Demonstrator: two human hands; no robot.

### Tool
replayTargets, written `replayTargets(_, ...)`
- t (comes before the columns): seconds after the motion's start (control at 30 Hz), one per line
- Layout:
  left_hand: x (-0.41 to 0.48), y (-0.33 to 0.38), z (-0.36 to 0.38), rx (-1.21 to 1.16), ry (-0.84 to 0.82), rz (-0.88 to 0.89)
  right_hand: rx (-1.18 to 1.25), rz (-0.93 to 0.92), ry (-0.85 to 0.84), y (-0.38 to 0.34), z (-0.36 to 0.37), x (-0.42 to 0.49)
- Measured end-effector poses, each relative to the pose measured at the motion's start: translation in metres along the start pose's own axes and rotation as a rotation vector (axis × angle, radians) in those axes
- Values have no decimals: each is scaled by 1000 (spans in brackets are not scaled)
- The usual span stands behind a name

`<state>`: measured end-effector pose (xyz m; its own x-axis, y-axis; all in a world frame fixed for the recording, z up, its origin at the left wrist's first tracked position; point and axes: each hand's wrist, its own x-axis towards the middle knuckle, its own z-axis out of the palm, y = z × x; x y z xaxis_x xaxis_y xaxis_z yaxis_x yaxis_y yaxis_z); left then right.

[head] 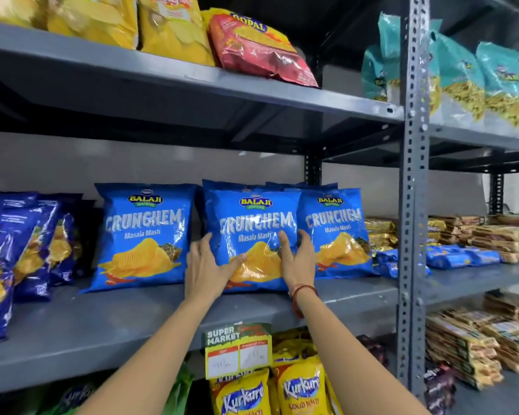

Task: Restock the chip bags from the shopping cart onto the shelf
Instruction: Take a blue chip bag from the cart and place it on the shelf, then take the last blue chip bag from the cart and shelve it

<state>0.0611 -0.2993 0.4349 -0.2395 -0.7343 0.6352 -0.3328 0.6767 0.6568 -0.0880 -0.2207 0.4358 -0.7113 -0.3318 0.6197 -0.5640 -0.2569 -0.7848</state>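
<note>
A blue Crunchem chip bag (253, 223) stands upright on the grey middle shelf (102, 322), in front of another blue bag. My left hand (206, 266) grips its lower left edge and my right hand (297, 259) grips its lower right edge. A red thread circles my right wrist. Matching blue Crunchem bags stand on either side, one to the left (146, 235) and one to the right (336, 232). The shopping cart is out of view.
Darker blue chip bags (21, 253) lean at the shelf's left. Yellow and red bags (252, 46) fill the shelf above. Yellow Kurkure bags (300, 390) and a price tag (237, 348) sit below. A perforated upright post (412, 205) divides off snack packs at right.
</note>
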Motion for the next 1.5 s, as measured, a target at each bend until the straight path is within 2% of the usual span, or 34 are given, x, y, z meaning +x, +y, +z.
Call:
replayTargets(0.1, -12, 16, -6, 15, 126, 239, 47, -78, 107, -8, -13, -12)
replayTargets(0.23, -41, 44, 1, -65, 116, 427, 123, -116, 192, -3, -44, -37)
replayTargets(0.4, -113, 78, 40, -246, -57, 534, 74, -137, 306, 30, -106, -78)
replayTargets(0.53, -181, 77, 96, -328, -275, 475, -67, -30, 361, 79, -167, -124)
replayTargets(0.8, -318, 16, 204, -219, -907, 213, -317, 466, 447, 193, -289, -267)
replayTargets(1.0, -422, -12, 246, -92, -1334, 207, -477, 833, 401, 255, -357, -382)
replayTargets(1.33, -526, -48, 305, 115, -1743, 49, -531, 1414, 205, 307, -420, -529)
replayTargets(1.5, -561, -74, 343, 311, -1942, 86, -406, 1565, 335, 333, -443, -560)
